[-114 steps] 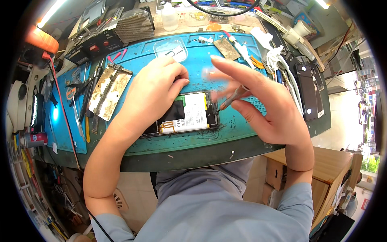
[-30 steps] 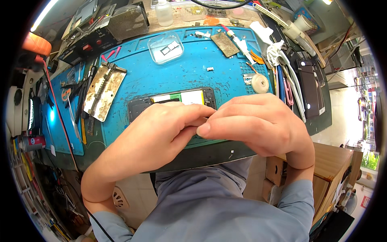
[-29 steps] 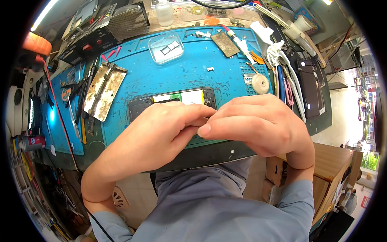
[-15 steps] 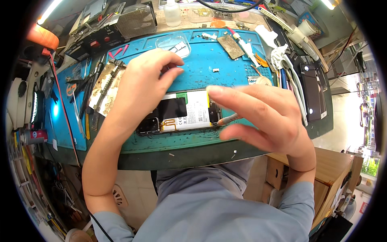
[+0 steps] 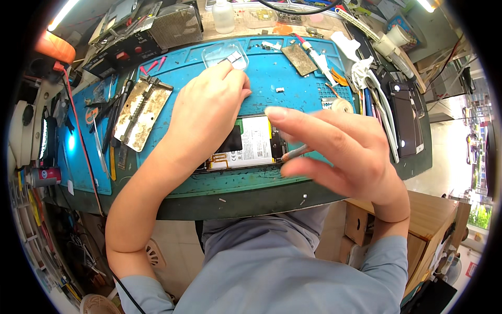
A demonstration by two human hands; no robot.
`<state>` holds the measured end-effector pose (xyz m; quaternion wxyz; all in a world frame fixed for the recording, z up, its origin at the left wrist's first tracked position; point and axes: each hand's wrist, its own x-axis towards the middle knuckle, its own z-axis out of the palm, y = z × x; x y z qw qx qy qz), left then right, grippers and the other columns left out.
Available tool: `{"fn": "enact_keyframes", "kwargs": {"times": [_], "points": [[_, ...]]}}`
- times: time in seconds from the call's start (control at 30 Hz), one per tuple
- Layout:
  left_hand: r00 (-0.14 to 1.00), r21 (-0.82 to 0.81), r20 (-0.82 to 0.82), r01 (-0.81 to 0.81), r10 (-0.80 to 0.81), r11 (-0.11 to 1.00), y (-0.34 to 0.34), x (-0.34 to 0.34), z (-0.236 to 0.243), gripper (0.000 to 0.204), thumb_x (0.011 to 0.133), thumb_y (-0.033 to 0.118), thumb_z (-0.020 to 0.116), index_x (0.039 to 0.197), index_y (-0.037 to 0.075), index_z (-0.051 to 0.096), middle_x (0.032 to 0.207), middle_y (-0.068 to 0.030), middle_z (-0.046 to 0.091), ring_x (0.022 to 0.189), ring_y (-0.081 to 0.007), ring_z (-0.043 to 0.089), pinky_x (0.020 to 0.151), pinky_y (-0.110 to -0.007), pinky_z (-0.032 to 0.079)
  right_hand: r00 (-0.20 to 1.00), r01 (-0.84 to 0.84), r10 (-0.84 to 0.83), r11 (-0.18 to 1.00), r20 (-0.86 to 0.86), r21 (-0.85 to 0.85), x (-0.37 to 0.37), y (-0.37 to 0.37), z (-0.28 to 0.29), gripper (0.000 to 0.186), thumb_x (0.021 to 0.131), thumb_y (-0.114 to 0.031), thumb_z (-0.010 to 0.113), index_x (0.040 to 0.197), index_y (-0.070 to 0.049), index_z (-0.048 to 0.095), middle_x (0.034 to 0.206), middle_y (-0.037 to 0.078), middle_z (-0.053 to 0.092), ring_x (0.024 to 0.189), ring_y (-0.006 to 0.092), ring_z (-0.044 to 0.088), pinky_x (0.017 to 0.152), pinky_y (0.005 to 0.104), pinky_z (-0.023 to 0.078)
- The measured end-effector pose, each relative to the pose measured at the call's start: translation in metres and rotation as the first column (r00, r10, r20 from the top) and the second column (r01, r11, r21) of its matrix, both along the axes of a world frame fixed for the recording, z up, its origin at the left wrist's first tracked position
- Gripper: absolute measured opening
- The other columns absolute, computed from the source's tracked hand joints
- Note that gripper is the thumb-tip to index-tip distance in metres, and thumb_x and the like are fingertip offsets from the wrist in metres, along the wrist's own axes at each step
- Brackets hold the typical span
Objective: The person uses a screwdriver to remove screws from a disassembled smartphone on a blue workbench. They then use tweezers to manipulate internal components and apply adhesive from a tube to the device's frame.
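My left hand (image 5: 206,107) reaches beside the small clear plastic box (image 5: 208,55), fingers curled inward; whatever they hold is hidden. The opened phone (image 5: 253,141) lies crosswise on the blue mat (image 5: 167,78), showing its white battery and a black rectangular piece over it, partly covered by my left hand. My right hand (image 5: 340,152) is raised over the phone's right end, thumb and index finger apart, with a slim grey screwdriver (image 5: 297,152) held among the fingers behind them, its tip at the phone's edge. A tiny pale piece (image 5: 280,90) lies above the phone.
A stained metal holder (image 5: 138,118) lies at left beside long tools. A syringe (image 5: 320,60), white spool (image 5: 341,106) and white cloth (image 5: 361,70) lie at right, near dark phones (image 5: 405,120). Power equipment (image 5: 120,57) and a bottle (image 5: 224,18) stand at the back.
My hands, close together over the phone a second ago, have parted. My left hand moved up toward the box, its fingers curling further; my right rose, showing the phone and screwdriver.
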<state>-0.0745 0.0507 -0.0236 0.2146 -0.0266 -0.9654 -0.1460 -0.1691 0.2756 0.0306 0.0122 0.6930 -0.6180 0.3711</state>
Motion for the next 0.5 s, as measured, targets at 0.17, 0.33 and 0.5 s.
{"fn": "enact_keyframes", "kwargs": {"times": [0.17,0.33,0.5], "points": [[0.998,0.088,-0.049,0.047,-0.042,0.995,0.005,0.003,0.005,0.012,0.093,0.006,0.07,0.1,0.002,0.061,0.093,-0.0138,0.065,0.088,-0.0331,0.068,0.077,-0.043,0.055,0.99,-0.012,-0.011,0.988,0.14,0.157,0.005,0.008,0.009,0.058,0.088,-0.011,0.081,0.14,0.004,0.06,0.11,0.019,0.077,0.086,0.0312,0.077,0.076,0.0357,0.063],[0.994,0.338,-0.107,0.072,-0.037,0.938,0.01,0.01,0.011,0.014,0.094,0.001,0.068,0.107,0.001,0.063,0.096,-0.0149,0.07,0.089,-0.033,0.07,0.077,-0.042,0.057,0.988,-0.023,0.0,0.989,0.156,0.145,0.007,0.005,0.006,0.054,0.088,-0.003,0.078,0.138,0.005,0.061,0.116,0.02,0.077,0.087,0.0303,0.078,0.076,0.0368,0.063],[0.995,0.322,-0.083,0.076,-0.051,0.944,0.006,0.013,0.014,0.026,0.091,-0.003,0.071,0.116,0.002,0.07,0.098,-0.0103,0.075,0.088,-0.0209,0.075,0.074,-0.033,0.059,0.999,0.047,-0.045,0.993,-0.017,0.11,0.009,0.006,0.011,0.054,0.088,0.003,0.075,0.139,0.005,0.061,0.118,0.019,0.077,0.086,0.029,0.078,0.073,0.0366,0.063]]}}
